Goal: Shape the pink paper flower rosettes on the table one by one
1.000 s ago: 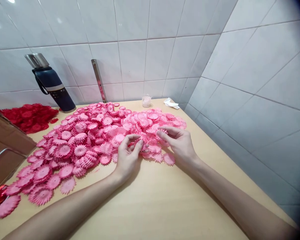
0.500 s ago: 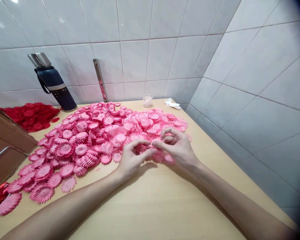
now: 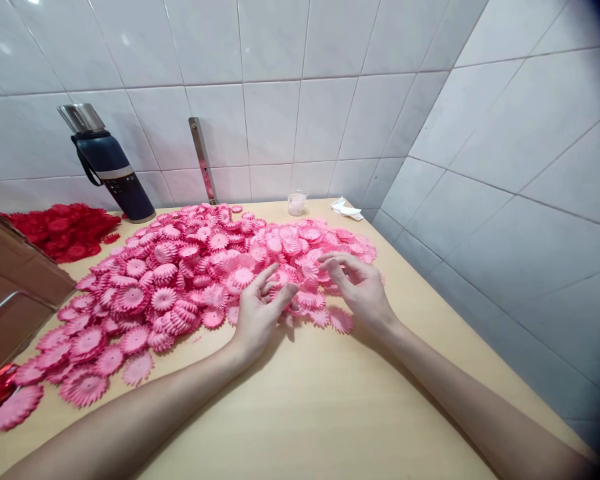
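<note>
A wide heap of pink paper flower pieces (image 3: pixel 190 273) covers the back and left of a wooden table (image 3: pixel 320 407). My left hand (image 3: pixel 257 313) rests at the heap's near edge with fingers stretched out over the pieces, holding nothing that I can see. My right hand (image 3: pixel 360 287) hovers just to its right, fingers apart and slightly curled above the pink pieces. A single pink piece (image 3: pixel 341 320) lies beside the right hand's palm. The two hands are a little apart.
A dark blue flask (image 3: pixel 107 167) with a steel cap stands at the tiled back wall. Red flower pieces (image 3: pixel 63 230) are heaped at the far left. A brown cardboard box (image 3: pixel 10 293) sits left. A small clear cup (image 3: pixel 297 203) and crumpled white paper (image 3: pixel 345 208) lie at the back.
Half a second ago the fingertips of both hands met in a pinch at the heap's edge. They have since parted and the fingers have spread open over the pieces.
</note>
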Action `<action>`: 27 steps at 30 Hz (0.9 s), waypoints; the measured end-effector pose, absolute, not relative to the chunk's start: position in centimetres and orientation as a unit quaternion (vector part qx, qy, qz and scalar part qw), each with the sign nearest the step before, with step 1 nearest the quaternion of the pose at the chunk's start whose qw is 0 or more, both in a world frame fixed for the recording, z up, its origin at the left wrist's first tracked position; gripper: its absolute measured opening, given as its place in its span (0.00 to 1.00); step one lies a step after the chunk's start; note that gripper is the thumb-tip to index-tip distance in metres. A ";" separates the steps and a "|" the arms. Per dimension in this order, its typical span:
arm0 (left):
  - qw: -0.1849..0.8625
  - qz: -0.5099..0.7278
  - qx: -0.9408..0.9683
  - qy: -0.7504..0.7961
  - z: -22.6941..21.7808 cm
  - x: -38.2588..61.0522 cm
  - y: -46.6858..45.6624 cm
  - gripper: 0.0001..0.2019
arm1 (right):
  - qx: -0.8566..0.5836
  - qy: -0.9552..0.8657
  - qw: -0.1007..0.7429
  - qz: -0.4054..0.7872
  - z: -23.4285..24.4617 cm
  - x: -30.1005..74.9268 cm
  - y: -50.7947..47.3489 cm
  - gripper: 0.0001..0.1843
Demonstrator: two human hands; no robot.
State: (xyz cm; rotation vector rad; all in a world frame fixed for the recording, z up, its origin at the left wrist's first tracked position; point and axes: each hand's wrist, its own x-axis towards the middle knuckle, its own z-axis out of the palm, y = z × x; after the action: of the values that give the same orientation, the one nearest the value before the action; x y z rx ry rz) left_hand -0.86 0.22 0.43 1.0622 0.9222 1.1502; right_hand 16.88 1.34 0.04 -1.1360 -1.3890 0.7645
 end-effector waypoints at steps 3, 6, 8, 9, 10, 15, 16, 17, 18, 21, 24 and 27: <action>0.637 0.513 0.434 0.377 0.5 -0.7 0.0 0.28 | -0.474 -0.644 0.559 0.218 0.4 16.5 1.0 0.09; 0.667 0.512 0.414 0.349 0.1 -0.6 0.0 0.24 | -0.427 -0.701 0.531 0.212 0.6 15.9 0.4 0.03; 0.696 0.501 0.407 0.315 -0.1 -0.6 -0.1 0.23 | -0.408 -0.722 0.511 0.227 0.5 15.6 0.1 0.04; 0.708 0.495 0.407 0.297 -0.2 -0.7 -0.1 0.24 | -0.405 -0.723 0.507 0.237 0.5 15.4 0.0 0.04; 0.714 0.490 0.411 0.284 -0.2 -0.7 -0.2 0.24 | -0.405 -0.719 0.506 0.250 0.4 15.3 0.0 0.03; 0.619 0.498 0.514 0.324 0.2 -0.8 -0.5 0.18 | -0.441 -0.665 0.506 0.327 0.3 15.4 0.0 0.04; 0.592 0.497 0.539 0.334 0.2 -0.9 -0.4 0.17 | -0.442 -0.655 0.501 0.353 0.4 15.5 0.0 0.06; 0.572 0.496 0.557 0.341 0.2 -0.9 -0.3 0.16 | -0.439 -0.644 0.495 0.383 0.6 15.6 0.0 0.07; 0.560 0.494 0.568 0.345 0.1 -1.0 -0.2 0.17 | -0.434 -0.633 0.492 0.412 0.6 15.8 0.0 0.08; 0.549 0.493 0.572 0.357 -0.1 -1.1 0.0 0.19 | -0.413 -0.597 0.495 0.478 0.6 16.0 0.0 0.09; 0.580 0.489 0.540 0.364 -0.4 -1.1 0.2 0.20 | -0.393 -0.567 0.497 0.527 0.4 16.1 0.2 0.12; 0.627 0.490 0.492 0.353 -0.5 -1.0 0.1 0.20 | -0.379 -0.543 0.494 0.564 0.4 16.1 0.3 0.13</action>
State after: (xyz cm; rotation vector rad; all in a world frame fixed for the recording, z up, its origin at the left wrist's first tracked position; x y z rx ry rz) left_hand -1.02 0.11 -0.46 1.1283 0.8084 1.1243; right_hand 16.14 0.26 0.38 -0.9183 -1.3171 1.3665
